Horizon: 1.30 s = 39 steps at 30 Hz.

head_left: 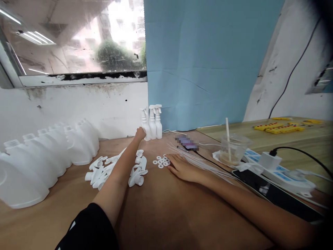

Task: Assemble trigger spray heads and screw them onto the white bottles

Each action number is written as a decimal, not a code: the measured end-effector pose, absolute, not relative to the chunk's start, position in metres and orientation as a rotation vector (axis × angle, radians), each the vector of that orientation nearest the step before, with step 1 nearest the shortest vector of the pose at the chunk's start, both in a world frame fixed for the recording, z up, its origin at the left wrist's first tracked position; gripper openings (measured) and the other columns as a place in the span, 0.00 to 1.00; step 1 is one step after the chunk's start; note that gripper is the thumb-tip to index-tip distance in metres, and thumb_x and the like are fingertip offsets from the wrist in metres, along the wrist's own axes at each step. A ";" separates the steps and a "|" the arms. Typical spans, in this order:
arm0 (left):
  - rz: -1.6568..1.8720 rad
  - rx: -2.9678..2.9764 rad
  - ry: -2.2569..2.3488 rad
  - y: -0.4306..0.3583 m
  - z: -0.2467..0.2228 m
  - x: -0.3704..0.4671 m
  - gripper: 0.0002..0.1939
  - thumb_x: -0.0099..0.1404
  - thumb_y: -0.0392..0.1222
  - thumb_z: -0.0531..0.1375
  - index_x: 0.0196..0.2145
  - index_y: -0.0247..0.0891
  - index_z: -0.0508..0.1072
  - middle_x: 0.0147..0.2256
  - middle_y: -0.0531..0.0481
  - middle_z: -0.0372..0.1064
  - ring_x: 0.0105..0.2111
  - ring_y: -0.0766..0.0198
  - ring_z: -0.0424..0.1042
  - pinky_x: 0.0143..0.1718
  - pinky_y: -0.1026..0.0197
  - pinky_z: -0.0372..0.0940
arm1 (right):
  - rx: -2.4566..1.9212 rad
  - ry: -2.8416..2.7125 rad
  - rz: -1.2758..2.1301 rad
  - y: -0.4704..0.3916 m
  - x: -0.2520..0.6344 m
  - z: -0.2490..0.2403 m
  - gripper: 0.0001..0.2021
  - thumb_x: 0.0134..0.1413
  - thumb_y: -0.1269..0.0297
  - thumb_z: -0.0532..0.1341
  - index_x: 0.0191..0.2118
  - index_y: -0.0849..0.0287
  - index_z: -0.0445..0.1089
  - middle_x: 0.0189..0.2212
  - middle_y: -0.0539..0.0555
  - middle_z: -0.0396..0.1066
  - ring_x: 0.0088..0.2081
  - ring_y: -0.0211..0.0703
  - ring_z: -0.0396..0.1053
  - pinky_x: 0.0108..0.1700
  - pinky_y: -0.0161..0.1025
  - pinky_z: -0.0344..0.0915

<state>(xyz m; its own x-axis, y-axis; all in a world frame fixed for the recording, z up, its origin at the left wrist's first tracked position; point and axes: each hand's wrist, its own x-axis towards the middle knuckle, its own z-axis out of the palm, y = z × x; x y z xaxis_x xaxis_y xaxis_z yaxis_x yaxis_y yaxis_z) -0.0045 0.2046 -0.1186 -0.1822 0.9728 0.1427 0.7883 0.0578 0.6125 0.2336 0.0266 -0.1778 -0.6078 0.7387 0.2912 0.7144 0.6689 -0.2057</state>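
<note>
Head view takes in a broad brown surface (166, 215) with the work spread over it, and by the look of things only a small share is done. Along its left side stands a row of large, white, translucent plastic bottles (33, 159); the necks that show are open, with nothing screwed on, so this batch counts as undone. Beside the hanging blue sheet (203, 62), three white plastic spray bottles (152, 126) stand upright side by side, trigger heads on top, and appear to be the completed ones.

Of the hands, the left hand (141, 132) is at the lower side of the leftmost spray bottle, its fingers curled in; whether it truly grips cannot be told. The right hand (180, 166) lies palm down, fingers nearly straight and thumb a little apart; nothing is seen in its hold, though what lies beneath is hidden.

Loose white plastic trigger heads (97, 175) lie heaped on both sides of the left forearm, joined to no bottle. Thin, pale plastic tubes (208, 162) lie fanned out beyond the right hand, also unfitted. Smallest, flat white rings (161, 162) cluster at its fingertips, apparently unused.
</note>
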 end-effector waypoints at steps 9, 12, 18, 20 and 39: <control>0.563 1.801 1.987 0.204 -0.119 -0.005 0.20 0.67 0.43 0.58 0.54 0.35 0.64 0.51 0.41 0.63 0.45 0.56 0.68 0.43 0.50 0.69 | -1.171 -2.545 0.102 0.023 0.233 -0.175 0.22 0.61 0.63 0.51 0.59 0.63 0.55 0.55 0.65 0.61 0.55 0.57 0.58 0.55 0.53 0.56; 0.431 1.831 1.958 0.204 -0.121 -0.003 0.19 0.67 0.44 0.57 0.54 0.35 0.64 0.50 0.42 0.63 0.45 0.56 0.69 0.43 0.51 0.69 | -1.170 -2.554 0.091 0.024 0.233 -0.177 0.22 0.62 0.64 0.51 0.60 0.64 0.54 0.55 0.65 0.61 0.55 0.57 0.58 0.55 0.52 0.56; 0.227 1.930 1.946 0.201 -0.124 -0.003 0.18 0.67 0.44 0.57 0.52 0.34 0.65 0.49 0.42 0.65 0.44 0.57 0.69 0.43 0.50 0.68 | -1.176 -2.559 0.081 0.024 0.233 -0.177 0.22 0.62 0.64 0.51 0.60 0.62 0.55 0.54 0.65 0.62 0.54 0.57 0.59 0.54 0.52 0.57; 0.182 1.977 1.940 0.199 -0.122 -0.003 0.18 0.67 0.44 0.57 0.52 0.34 0.66 0.49 0.42 0.65 0.45 0.57 0.69 0.44 0.50 0.68 | -1.172 -2.560 0.083 0.023 0.232 -0.175 0.21 0.62 0.64 0.51 0.59 0.62 0.55 0.54 0.64 0.62 0.54 0.57 0.59 0.53 0.51 0.57; 0.033 2.573 1.771 0.134 -0.085 -0.022 0.19 0.66 0.46 0.57 0.52 0.35 0.66 0.49 0.42 0.65 0.47 0.54 0.67 0.48 0.48 0.64 | -1.038 -2.558 0.024 0.027 0.232 -0.172 0.07 0.58 0.70 0.55 0.41 0.61 0.69 0.40 0.59 0.69 0.44 0.49 0.65 0.48 0.42 0.60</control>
